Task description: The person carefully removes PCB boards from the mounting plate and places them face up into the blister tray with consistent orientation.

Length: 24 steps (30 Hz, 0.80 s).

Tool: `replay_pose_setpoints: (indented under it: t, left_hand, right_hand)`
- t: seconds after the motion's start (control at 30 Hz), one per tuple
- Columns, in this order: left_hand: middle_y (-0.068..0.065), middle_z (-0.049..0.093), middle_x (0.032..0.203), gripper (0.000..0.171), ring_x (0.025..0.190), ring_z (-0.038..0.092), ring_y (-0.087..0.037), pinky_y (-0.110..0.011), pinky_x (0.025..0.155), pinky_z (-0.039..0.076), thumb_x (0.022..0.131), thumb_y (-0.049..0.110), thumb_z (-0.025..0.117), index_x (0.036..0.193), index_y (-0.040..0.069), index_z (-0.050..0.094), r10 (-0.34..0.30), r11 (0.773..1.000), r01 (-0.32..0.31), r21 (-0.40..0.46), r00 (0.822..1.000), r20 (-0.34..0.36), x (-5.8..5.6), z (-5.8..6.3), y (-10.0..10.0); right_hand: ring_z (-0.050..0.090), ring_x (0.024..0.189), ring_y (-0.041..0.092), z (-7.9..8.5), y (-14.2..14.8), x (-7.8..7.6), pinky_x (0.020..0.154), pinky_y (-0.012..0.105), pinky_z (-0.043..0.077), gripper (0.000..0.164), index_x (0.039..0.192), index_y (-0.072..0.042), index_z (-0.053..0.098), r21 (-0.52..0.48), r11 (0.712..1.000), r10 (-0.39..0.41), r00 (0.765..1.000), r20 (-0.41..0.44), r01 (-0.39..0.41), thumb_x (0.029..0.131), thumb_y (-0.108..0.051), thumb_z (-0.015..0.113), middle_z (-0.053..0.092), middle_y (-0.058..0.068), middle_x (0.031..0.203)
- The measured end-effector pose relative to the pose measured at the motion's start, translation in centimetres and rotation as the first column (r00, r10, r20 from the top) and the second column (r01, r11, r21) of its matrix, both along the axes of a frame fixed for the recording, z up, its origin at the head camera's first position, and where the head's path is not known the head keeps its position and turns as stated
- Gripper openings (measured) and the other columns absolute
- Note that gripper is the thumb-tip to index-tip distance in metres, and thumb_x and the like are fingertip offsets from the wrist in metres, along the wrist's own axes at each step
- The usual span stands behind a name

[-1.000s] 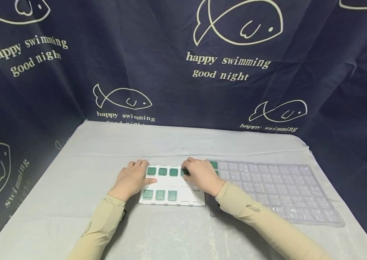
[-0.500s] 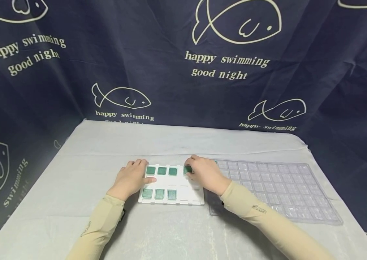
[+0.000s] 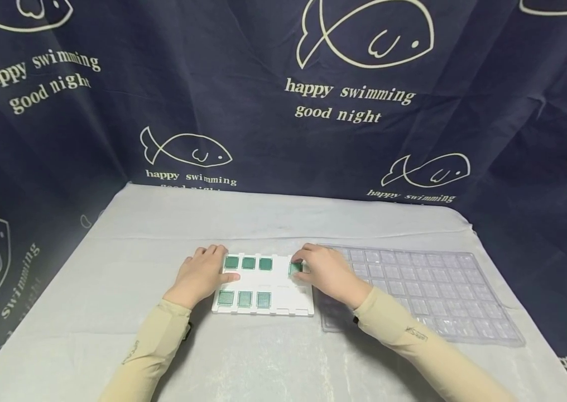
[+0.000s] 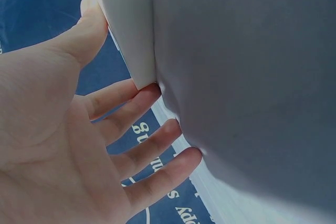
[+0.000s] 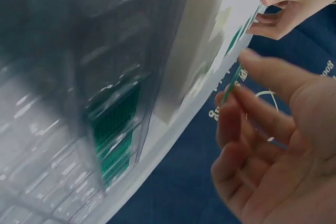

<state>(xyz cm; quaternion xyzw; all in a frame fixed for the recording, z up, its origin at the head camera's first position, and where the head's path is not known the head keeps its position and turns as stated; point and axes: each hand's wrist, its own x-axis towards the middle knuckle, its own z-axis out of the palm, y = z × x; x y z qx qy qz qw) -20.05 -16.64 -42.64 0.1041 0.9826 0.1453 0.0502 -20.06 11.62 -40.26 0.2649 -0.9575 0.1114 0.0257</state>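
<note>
My right hand pinches a small green square circuit board between thumb and fingers, over the right end of a white tray. In the right wrist view this board is seen edge-on, tilted. My left hand rests at the tray's left end, its thumb on top. The left wrist view shows that hand's fingers nearly straight, touching the tray's corner and the tabletop. Several green boards sit in the tray, three in the back row and three paler ones in front.
A clear plastic compartment tray lies close to the white tray's right side, partly under my right forearm. Green boards sit in its near compartments in the right wrist view. A pale cloth covers the table; dark printed curtains hang behind.
My right hand has drawn the green board slightly right and nearer, away from the back-row position; more of the board shows now. The left hand stays at the tray's left end.
</note>
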Motion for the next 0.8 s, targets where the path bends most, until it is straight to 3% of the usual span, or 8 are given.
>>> replay_pose_setpoints:
  t: [0.23,0.3,0.47,0.53,0.8]
  left_hand:
    - [-0.017,0.061,0.136,0.066,0.123,0.056,-0.042,-0.061,0.101,0.049,0.089,0.047,0.074,0.136,0.004,0.055,0.003,1.000,-0.003,0.006,1.000,0.003,0.0,0.1,-0.1]
    - [-0.017,0.061,0.135,0.066,0.123,0.056,-0.042,-0.061,0.100,0.049,0.089,0.047,0.074,0.136,0.004,0.055,0.002,1.000,-0.003,0.005,1.000,0.001,0.0,0.0,-0.2]
    - [-0.016,0.061,0.134,0.067,0.122,0.056,-0.042,-0.061,0.100,0.049,0.089,0.047,0.074,0.136,0.004,0.055,-0.004,1.000,0.004,0.001,1.000,0.002,0.1,0.0,-0.2]
    - [-0.017,0.061,0.134,0.067,0.122,0.055,-0.042,-0.061,0.100,0.049,0.089,0.047,0.074,0.137,0.003,0.054,-0.007,1.000,0.007,0.004,1.000,0.003,0.1,0.0,-0.2]
    - [-0.018,0.060,0.137,0.070,0.125,0.054,-0.043,-0.062,0.101,0.048,0.089,0.048,0.074,0.139,0.003,0.053,-0.011,1.000,0.011,0.007,1.000,0.004,0.0,-0.1,0.0]
  right_hand:
    - [0.065,0.079,0.010,-0.2,1.4,0.6,0.064,0.028,0.055,0.029,0.109,-0.019,0.075,-0.002,1.000,0.016,1.000,-0.016,-0.016,0.085,-0.034,0.083,0.071,-0.005,0.104]
    - [0.070,0.089,0.015,-0.2,1.9,0.7,0.070,0.032,0.059,0.030,0.109,-0.018,0.075,-0.006,1.000,0.016,1.000,-0.026,-0.017,0.085,-0.033,0.083,0.073,-0.002,0.108]
    - [0.073,0.094,0.020,-0.4,3.2,1.3,0.071,0.033,0.061,0.031,0.108,-0.016,0.075,-0.033,0.999,0.016,0.998,-0.054,-0.018,0.083,-0.031,0.085,0.072,-0.001,0.103]
    - [0.071,0.084,0.015,-0.5,3.7,1.6,0.067,0.031,0.059,0.031,0.107,-0.017,0.075,-0.037,0.999,0.013,0.998,-0.065,-0.015,0.082,-0.031,0.085,0.070,-0.004,0.099]
    - [0.073,0.093,0.021,-0.9,5.3,2.7,0.079,0.040,0.062,0.033,0.111,-0.015,0.075,-0.032,0.999,-0.030,0.999,-0.045,0.028,0.083,-0.029,0.084,0.073,0.001,0.109]
